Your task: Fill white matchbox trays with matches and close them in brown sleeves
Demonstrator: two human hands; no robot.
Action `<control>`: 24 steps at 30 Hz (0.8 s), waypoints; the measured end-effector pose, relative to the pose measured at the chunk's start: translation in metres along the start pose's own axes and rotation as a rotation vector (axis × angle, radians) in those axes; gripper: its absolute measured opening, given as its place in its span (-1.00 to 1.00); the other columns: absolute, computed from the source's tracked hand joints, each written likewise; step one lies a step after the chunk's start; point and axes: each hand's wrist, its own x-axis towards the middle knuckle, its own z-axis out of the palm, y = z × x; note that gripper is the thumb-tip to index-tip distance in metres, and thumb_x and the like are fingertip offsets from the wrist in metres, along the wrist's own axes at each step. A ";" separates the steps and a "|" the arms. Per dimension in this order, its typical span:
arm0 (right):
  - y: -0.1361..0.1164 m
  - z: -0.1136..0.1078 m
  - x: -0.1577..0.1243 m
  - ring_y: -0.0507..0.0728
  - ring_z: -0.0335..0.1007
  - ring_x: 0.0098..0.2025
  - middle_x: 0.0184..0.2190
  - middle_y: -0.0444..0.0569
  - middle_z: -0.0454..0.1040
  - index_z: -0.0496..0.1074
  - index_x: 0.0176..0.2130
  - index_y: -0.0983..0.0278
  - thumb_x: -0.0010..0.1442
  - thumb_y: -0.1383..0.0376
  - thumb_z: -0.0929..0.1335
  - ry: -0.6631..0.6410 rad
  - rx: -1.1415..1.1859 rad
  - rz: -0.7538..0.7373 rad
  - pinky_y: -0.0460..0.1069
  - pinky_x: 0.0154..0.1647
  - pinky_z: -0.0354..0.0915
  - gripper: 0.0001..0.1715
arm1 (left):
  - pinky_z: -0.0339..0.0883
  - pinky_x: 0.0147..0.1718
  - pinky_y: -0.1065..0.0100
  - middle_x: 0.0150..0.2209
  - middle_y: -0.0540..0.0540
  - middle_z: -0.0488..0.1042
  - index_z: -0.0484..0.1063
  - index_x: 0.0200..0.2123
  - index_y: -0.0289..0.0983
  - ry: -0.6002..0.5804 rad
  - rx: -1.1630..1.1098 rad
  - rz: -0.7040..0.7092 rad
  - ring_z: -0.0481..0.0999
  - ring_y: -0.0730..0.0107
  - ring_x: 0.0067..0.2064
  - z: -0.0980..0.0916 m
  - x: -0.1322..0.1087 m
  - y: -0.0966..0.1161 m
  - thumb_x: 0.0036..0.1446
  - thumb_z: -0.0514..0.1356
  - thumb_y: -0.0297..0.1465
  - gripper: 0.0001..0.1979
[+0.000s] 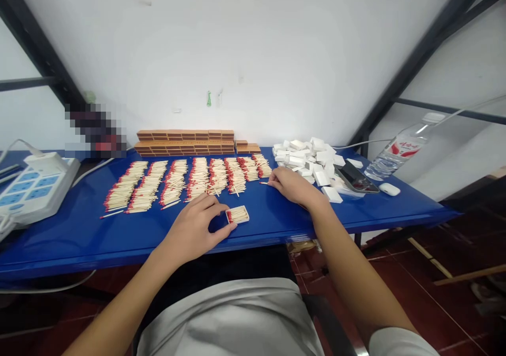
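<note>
On the blue table, my left hand pinches the left end of a small open matchbox tray filled with red-tipped matches. My right hand rests palm down further right, its fingertips touching a single match at the right end of the match rows; the fingers lie fairly flat. Several rows of red-tipped matches lie spread across the table behind both hands.
Brown matchbox sleeves are stacked against the wall. A heap of white box trays lies right of my right hand, then a phone, a white earbud case and a tilted water bottle. A power strip sits far left.
</note>
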 end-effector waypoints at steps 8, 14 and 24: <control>-0.044 -0.014 -0.039 0.16 0.42 -0.15 -0.12 0.01 0.47 0.38 -0.19 0.23 0.49 0.35 0.27 0.026 0.101 -0.159 0.02 -0.14 0.26 -0.85 | 0.48 -0.07 0.12 -0.16 -0.15 0.55 0.60 -0.04 -0.22 -0.006 0.014 0.002 0.56 0.15 -0.10 -0.001 0.001 0.002 0.39 0.31 -0.19 -0.76; -0.095 -0.004 -0.068 0.16 0.42 -0.20 -0.13 0.03 0.46 0.39 -0.14 0.24 0.55 0.35 0.26 0.003 -0.062 -0.345 0.04 -0.25 0.25 -0.84 | 0.48 -0.09 0.12 -0.19 -0.14 0.56 0.61 -0.07 -0.22 0.008 0.002 0.004 0.57 0.15 -0.12 -0.001 0.002 0.001 0.37 0.32 -0.19 -0.76; -0.112 0.008 -0.071 0.22 0.45 -0.11 -0.08 0.09 0.46 0.45 -0.09 0.27 0.48 0.50 0.27 -0.066 -0.183 -0.427 0.06 -0.26 0.31 -0.80 | 0.46 -0.08 0.13 -0.17 -0.14 0.55 0.58 -0.07 -0.24 -0.002 0.016 0.014 0.56 0.14 -0.10 -0.001 0.001 0.001 0.39 0.31 -0.19 -0.76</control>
